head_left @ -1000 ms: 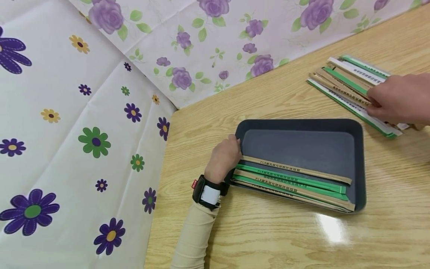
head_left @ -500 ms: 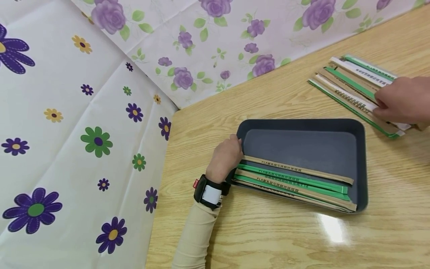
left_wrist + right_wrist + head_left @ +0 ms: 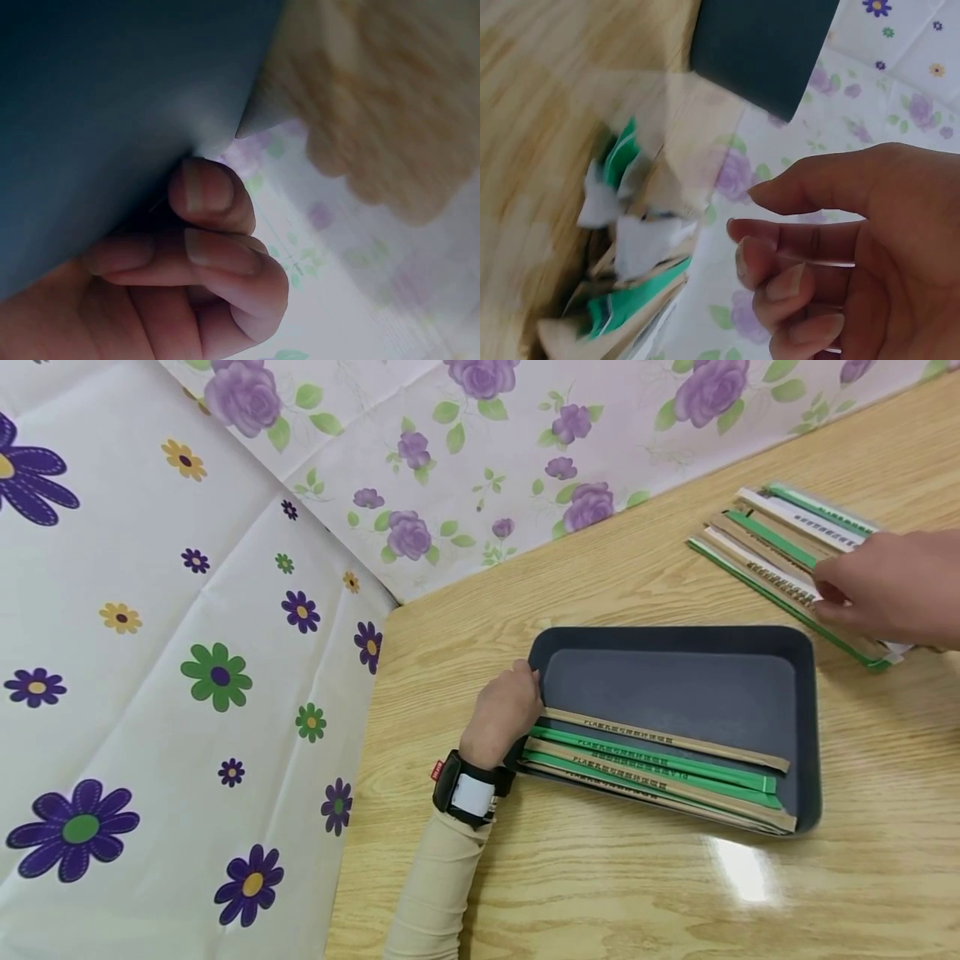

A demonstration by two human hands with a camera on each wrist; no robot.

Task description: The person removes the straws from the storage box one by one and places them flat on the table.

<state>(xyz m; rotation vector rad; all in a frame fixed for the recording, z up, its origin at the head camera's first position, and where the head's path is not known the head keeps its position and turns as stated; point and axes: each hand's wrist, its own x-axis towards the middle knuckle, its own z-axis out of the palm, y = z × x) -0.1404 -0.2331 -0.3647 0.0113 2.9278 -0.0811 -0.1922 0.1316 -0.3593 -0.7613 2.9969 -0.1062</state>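
A dark grey tray (image 3: 667,685) lies on the table, with several paper-wrapped straws (image 3: 645,768), brown and green, side by side along its near side. My left hand (image 3: 501,714) grips the tray's left end. In the left wrist view its curled fingers (image 3: 225,274) press against the tray wall. At the upper right, my right hand (image 3: 888,585) is over a loose pile of wrapped straws (image 3: 772,547) in brown, green and white. The right wrist view shows the thumb and bent fingers of that hand (image 3: 840,247) with a gap between them and nothing held.
The wood-grain table (image 3: 600,893) carries both tray and pile. Behind it stands a flowered sheet (image 3: 525,460), and another flowered sheet (image 3: 150,693) hangs along the left side. A watch-like device (image 3: 468,789) is strapped on the left wrist.
Over the pile my right hand has shifted slightly right, then back left, and the straws at its near side have changed position a little. The left hand and the tray stay in place.
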